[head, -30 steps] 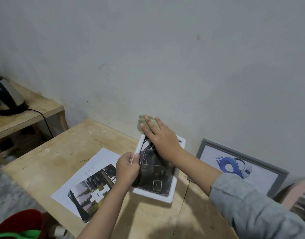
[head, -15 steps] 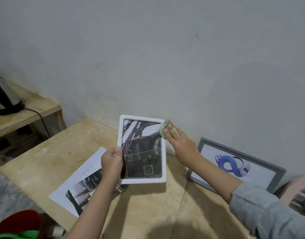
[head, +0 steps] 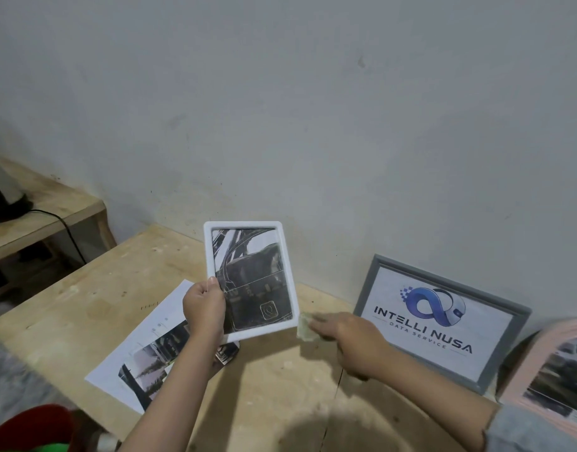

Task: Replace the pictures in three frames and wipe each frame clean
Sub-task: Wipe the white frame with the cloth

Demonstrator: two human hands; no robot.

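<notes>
My left hand [head: 205, 308] grips the lower left edge of a white picture frame [head: 288, 272] and holds it upright above the wooden table [head: 94, 298]; a dark black-and-white picture is in it. My right hand [head: 347, 334] holds a small pale green cloth [head: 305, 327] at the frame's lower right corner. A grey frame [head: 442, 321] with a blue logo picture leans on the wall at the right. A pink frame [head: 548, 370] stands at the far right.
Loose printed sheets [head: 150, 350] lie on the table under my left arm. A lower wooden shelf [head: 52, 210] at the left carries a kettle base and black cord. A red bucket [head: 32, 429] sits at the bottom left. The wall is close behind.
The white frame was lifted from lying on the table to upright. My right hand with the cloth slid from the frame's top, down its right side, to the lower right corner.
</notes>
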